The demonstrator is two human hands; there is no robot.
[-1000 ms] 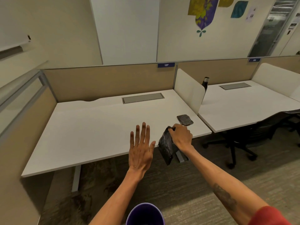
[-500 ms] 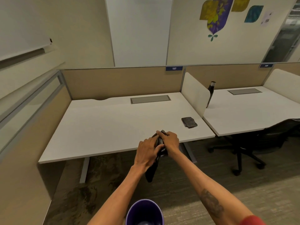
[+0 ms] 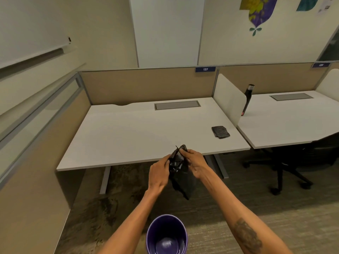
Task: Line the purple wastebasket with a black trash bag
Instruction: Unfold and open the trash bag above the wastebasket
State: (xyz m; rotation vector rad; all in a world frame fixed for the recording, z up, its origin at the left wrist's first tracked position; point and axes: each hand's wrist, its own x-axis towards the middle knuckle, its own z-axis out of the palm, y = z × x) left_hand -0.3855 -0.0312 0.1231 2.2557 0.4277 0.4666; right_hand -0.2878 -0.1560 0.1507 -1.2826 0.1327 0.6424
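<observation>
Gripping the crumpled black plastic trash bag (image 3: pixel 180 173) above the white desk's (image 3: pixel 146 132) front edge, your left hand (image 3: pixel 158 174) and right hand (image 3: pixel 195 163) pinch its top; the purple round wastebasket (image 3: pixel 166 235) stands on the carpet below, a folded black bag (image 3: pixel 220 132) lying on the desk nearby.

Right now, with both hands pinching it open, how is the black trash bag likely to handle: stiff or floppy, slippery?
Probably floppy: the black trash bag hangs limp and creased below the left hand and right hand. Likely very light, since fingertip pinches alone hold it up. Its glossy film looks slippery, so its layers may resist separating over the purple wastebasket.
</observation>
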